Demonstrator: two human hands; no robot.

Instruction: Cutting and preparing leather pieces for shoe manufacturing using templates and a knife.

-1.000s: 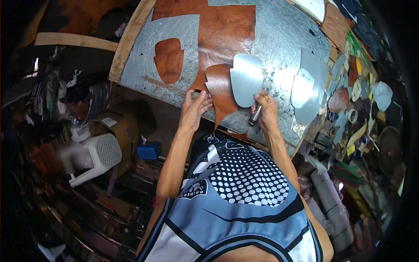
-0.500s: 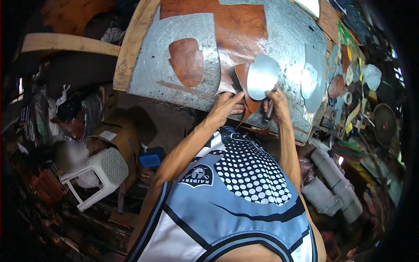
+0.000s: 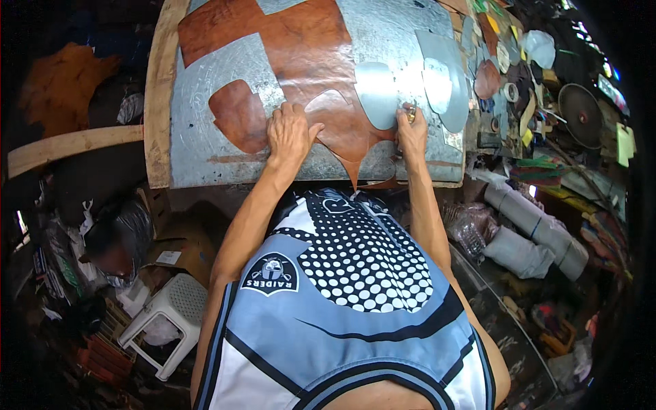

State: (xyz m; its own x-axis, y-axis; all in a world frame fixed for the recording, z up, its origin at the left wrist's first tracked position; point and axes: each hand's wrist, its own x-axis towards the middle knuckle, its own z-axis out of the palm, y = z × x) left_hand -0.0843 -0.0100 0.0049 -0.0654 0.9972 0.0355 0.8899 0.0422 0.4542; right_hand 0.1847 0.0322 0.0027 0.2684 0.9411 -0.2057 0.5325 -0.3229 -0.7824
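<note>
A large brown leather sheet (image 3: pixel 311 41) lies on the metal-topped table, narrowing to a pointed strip at the near edge. My left hand (image 3: pixel 288 135) presses down with its fingers spread, at the leather's left edge. Right of it, a rounded grey template (image 3: pixel 376 96) rests on the leather. My right hand (image 3: pixel 412 140) is closed near the template's lower right edge, around a small tool with a brass-coloured part (image 3: pixel 410 113); its working end is hidden. A separate cut leather piece (image 3: pixel 238 116) lies left of my left hand.
Further grey templates (image 3: pixel 447 82) overlap on the table's right side. Scraps and a tape roll (image 3: pixel 511 92) crowd the surface beyond. A wooden rail (image 3: pixel 158 89) edges the left. A white plastic stool (image 3: pixel 171 314) stands low at left; wrapped rolls (image 3: pixel 536 229) lie at right.
My left hand has left the curled leather flap and now lies flat further left. The leather flap has come down flat. My right hand has shifted up beside the template, and the view has shifted.
</note>
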